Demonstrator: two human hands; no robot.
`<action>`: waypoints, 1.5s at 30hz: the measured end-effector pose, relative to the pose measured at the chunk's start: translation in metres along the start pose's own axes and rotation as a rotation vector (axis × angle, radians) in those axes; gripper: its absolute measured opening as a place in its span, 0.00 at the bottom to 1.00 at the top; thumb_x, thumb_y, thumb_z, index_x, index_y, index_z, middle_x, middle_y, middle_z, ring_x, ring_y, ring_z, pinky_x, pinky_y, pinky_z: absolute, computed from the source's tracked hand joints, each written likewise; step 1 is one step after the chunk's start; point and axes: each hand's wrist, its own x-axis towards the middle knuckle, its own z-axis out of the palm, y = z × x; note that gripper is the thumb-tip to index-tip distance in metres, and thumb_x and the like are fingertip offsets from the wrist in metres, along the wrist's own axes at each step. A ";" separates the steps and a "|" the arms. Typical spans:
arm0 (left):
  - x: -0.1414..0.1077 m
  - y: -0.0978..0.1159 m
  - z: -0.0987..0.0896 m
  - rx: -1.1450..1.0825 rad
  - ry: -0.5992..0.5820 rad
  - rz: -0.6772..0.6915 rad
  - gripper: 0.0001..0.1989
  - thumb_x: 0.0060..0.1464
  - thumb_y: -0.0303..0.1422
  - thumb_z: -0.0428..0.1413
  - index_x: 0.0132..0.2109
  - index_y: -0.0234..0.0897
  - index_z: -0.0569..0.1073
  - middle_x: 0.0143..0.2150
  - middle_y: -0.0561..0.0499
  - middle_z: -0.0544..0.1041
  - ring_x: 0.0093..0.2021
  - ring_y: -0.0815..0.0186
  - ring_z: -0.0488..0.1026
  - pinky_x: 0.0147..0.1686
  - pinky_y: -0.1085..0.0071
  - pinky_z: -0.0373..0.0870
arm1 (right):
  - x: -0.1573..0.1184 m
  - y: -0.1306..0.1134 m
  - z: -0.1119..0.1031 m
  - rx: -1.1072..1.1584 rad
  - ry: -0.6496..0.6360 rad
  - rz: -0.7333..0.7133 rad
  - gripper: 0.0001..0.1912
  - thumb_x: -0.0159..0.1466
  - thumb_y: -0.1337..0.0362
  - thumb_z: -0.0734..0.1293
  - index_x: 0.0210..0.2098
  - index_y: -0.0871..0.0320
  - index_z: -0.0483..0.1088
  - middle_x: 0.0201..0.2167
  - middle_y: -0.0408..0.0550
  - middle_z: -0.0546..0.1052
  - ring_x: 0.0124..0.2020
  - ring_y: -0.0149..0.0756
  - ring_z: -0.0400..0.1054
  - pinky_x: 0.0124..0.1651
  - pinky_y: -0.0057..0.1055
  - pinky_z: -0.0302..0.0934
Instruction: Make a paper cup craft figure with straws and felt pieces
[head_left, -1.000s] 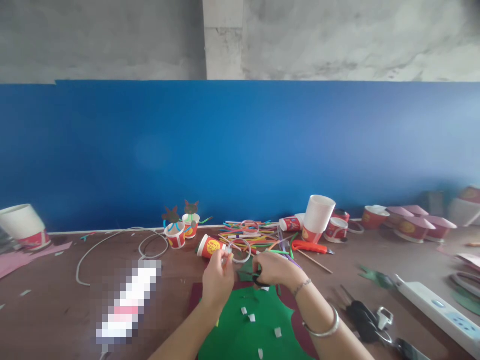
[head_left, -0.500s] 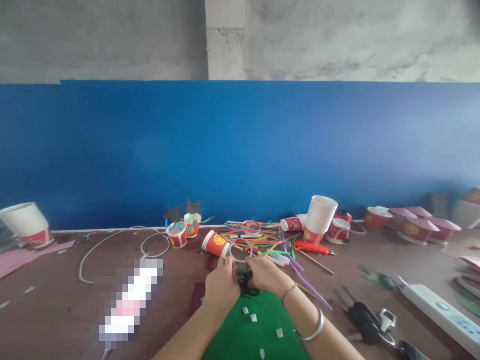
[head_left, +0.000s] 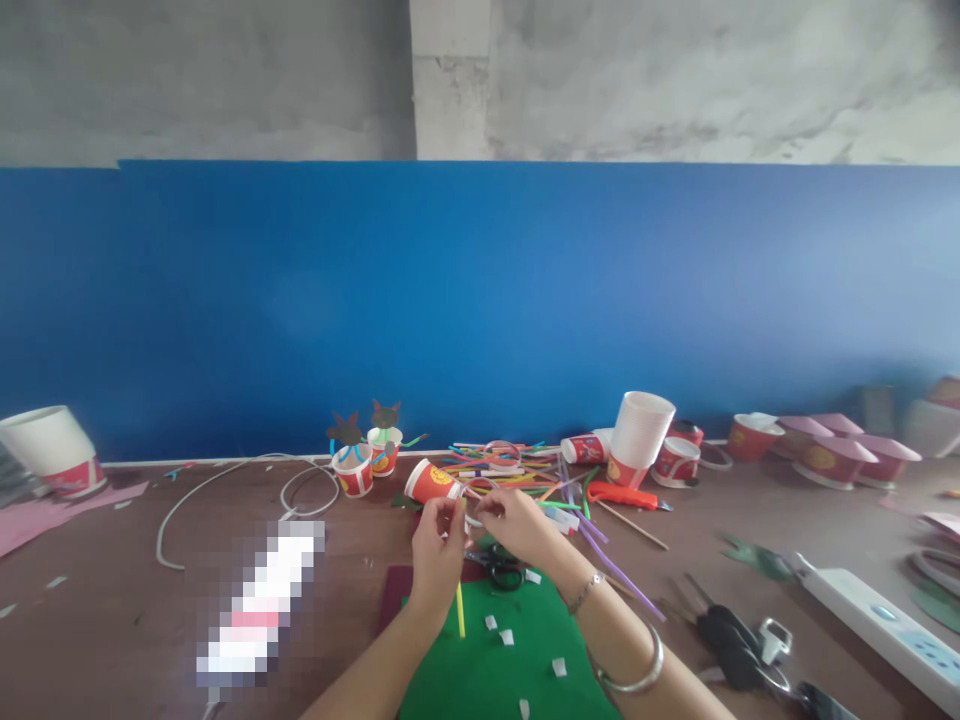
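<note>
My left hand (head_left: 439,550) is closed in a pinch on a thin yellow strip, apparently a pipe cleaner (head_left: 460,612). Its lower end hangs below my palm, and a bit of yellow shows at the fingertips. Close by on the right, my right hand (head_left: 521,522) has its thumb and fingers pinched together, pointing at the left fingertips; whatever they hold is too small to tell. Black-handled scissors (head_left: 504,570) lie just below my right hand, at the top of a green sheet (head_left: 517,625) dotted with small white scraps.
Behind my hands lie a tipped paper cup (head_left: 433,482), a heap of colored sticks (head_left: 517,470) and a white stack of cups (head_left: 641,430). An orange utility knife (head_left: 626,496) is to their right. Keys (head_left: 739,645) and a power strip (head_left: 885,620) sit at the right; a pixelated device (head_left: 262,600) lies left.
Both hands have risen slightly off the sheet and the scissors, which now show more fully. The yellow strip has come into view under my left hand.
</note>
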 end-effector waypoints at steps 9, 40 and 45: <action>-0.001 0.008 0.001 -0.032 0.056 0.009 0.16 0.54 0.46 0.55 0.35 0.36 0.69 0.25 0.53 0.73 0.25 0.68 0.71 0.26 0.74 0.66 | -0.007 -0.010 0.001 0.117 0.036 -0.075 0.13 0.58 0.66 0.59 0.24 0.61 0.74 0.20 0.43 0.74 0.25 0.30 0.66 0.29 0.23 0.55; -0.001 -0.022 -0.012 1.036 -0.235 0.377 0.15 0.53 0.25 0.54 0.48 0.40 0.70 0.40 0.49 0.76 0.44 0.57 0.71 0.48 0.57 0.58 | 0.014 0.019 0.000 0.343 0.165 -0.007 0.06 0.50 0.66 0.63 0.19 0.57 0.61 0.16 0.40 0.69 0.20 0.29 0.61 0.23 0.24 0.52; 0.001 -0.022 -0.010 1.045 -0.198 0.378 0.13 0.52 0.27 0.55 0.47 0.39 0.72 0.35 0.49 0.77 0.43 0.57 0.71 0.49 0.57 0.56 | 0.019 0.026 0.012 0.313 0.151 0.004 0.03 0.54 0.68 0.58 0.28 0.57 0.62 0.18 0.39 0.71 0.21 0.29 0.64 0.25 0.23 0.55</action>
